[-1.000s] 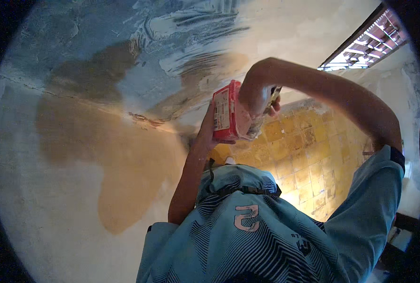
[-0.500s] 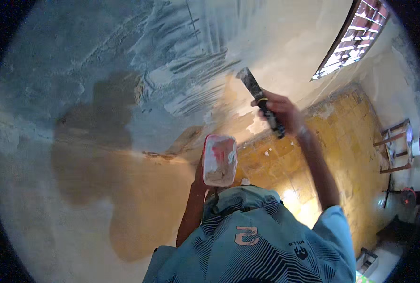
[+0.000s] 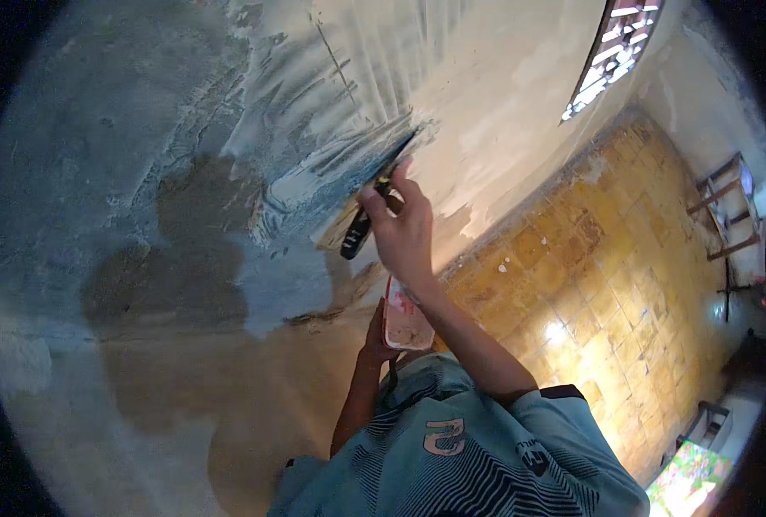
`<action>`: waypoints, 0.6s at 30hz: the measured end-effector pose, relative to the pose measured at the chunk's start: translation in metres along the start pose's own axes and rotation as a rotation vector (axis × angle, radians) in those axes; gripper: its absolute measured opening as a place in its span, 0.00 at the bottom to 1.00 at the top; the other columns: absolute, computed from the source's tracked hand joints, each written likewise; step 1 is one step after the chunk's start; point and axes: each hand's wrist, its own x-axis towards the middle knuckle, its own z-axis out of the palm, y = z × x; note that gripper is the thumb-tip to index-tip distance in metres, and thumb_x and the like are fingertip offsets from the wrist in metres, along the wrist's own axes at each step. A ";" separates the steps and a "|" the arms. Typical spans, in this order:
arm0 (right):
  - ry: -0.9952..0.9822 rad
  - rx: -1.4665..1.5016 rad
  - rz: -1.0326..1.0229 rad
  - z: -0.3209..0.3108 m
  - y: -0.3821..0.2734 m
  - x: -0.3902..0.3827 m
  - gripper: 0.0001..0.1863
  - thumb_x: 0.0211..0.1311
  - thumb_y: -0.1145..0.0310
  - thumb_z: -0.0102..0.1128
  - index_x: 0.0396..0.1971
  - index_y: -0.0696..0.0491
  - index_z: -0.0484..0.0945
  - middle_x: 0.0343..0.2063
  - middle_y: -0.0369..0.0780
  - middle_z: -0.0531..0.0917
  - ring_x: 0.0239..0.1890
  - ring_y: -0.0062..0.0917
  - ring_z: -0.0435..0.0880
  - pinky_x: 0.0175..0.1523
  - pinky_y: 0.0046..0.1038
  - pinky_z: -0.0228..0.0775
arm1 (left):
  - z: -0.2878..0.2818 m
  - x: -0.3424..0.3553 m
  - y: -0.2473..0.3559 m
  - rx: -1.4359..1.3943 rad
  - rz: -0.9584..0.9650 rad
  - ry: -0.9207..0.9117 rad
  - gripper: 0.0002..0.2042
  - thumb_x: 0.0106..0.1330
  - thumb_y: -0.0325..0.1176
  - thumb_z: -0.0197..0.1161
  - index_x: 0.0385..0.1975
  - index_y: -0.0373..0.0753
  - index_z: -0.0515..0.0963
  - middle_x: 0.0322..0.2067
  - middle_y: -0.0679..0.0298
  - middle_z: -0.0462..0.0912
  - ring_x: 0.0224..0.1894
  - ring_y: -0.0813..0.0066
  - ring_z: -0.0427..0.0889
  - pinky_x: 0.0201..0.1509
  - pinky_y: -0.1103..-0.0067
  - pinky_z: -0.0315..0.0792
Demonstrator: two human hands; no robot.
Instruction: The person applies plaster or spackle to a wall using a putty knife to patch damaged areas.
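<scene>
Scraper (image 3: 374, 202): now pressed to wall (image 3: 486, 129), gripped in our right hand (image 3: 404, 233); left hand (image 3: 381, 340) clamps tray (image 3: 404, 323), lowered.

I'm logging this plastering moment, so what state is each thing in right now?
Right hand: raised, gripping the trowel handle.
Trowel: blade pressed flat against the wall, dark handle pointing down.
Left hand: mostly hidden, holding the tray from behind.
Tray: held upright near the chest, smeared with pale plaster.
Wall: partly coated with streaked white plaster, damp dark patches, bare below.
Window: barred, daylight coming through.
</scene>
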 end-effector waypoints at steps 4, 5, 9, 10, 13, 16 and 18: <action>-0.011 0.016 0.053 0.015 -0.024 -0.026 0.26 0.68 0.74 0.61 0.62 0.69 0.67 0.44 0.45 0.79 0.44 0.27 0.84 0.51 0.27 0.79 | -0.011 0.009 0.005 -0.133 -0.070 -0.075 0.34 0.73 0.63 0.46 0.71 0.45 0.63 0.66 0.57 0.71 0.66 0.53 0.71 0.70 0.53 0.64; -0.023 0.052 0.067 0.014 -0.028 -0.032 0.28 0.68 0.75 0.60 0.65 0.67 0.64 0.45 0.45 0.79 0.44 0.27 0.84 0.51 0.27 0.79 | -0.016 0.010 0.005 -0.163 -0.086 -0.093 0.34 0.73 0.63 0.47 0.71 0.45 0.63 0.66 0.57 0.71 0.66 0.53 0.71 0.70 0.53 0.64; 0.024 0.137 0.147 -0.008 -0.032 -0.037 0.31 0.69 0.75 0.59 0.70 0.63 0.60 0.44 0.43 0.78 0.44 0.25 0.84 0.51 0.27 0.79 | -0.029 0.015 0.005 -0.282 -0.145 -0.146 0.34 0.73 0.63 0.47 0.71 0.45 0.63 0.66 0.57 0.71 0.66 0.53 0.71 0.70 0.54 0.64; 0.023 0.086 0.105 -0.021 -0.024 -0.022 0.28 0.68 0.74 0.60 0.65 0.63 0.64 0.42 0.46 0.77 0.44 0.29 0.84 0.48 0.30 0.79 | -0.028 0.021 0.005 -0.314 -0.160 -0.162 0.34 0.73 0.63 0.47 0.71 0.45 0.63 0.66 0.57 0.71 0.66 0.53 0.71 0.70 0.54 0.64; 0.008 0.030 0.125 -0.032 -0.018 0.005 0.27 0.65 0.73 0.62 0.62 0.63 0.66 0.38 0.50 0.76 0.41 0.37 0.82 0.44 0.36 0.77 | -0.023 0.026 0.000 -0.406 -0.207 -0.205 0.34 0.73 0.63 0.47 0.71 0.45 0.63 0.66 0.57 0.71 0.66 0.53 0.71 0.70 0.54 0.64; -0.034 -0.204 -0.157 0.003 -0.009 -0.020 0.35 0.62 0.75 0.62 0.68 0.64 0.59 0.37 0.54 0.74 0.35 0.46 0.76 0.40 0.41 0.69 | -0.030 0.028 -0.001 -0.506 -0.233 -0.221 0.34 0.73 0.62 0.47 0.71 0.45 0.63 0.66 0.57 0.71 0.66 0.53 0.71 0.70 0.54 0.64; -0.103 -0.151 -0.017 0.006 -0.019 -0.043 0.38 0.63 0.75 0.62 0.71 0.64 0.55 0.37 0.52 0.75 0.38 0.43 0.78 0.43 0.38 0.72 | -0.035 0.032 -0.002 -0.578 -0.259 -0.235 0.34 0.73 0.62 0.47 0.71 0.45 0.63 0.66 0.57 0.71 0.66 0.53 0.71 0.70 0.54 0.64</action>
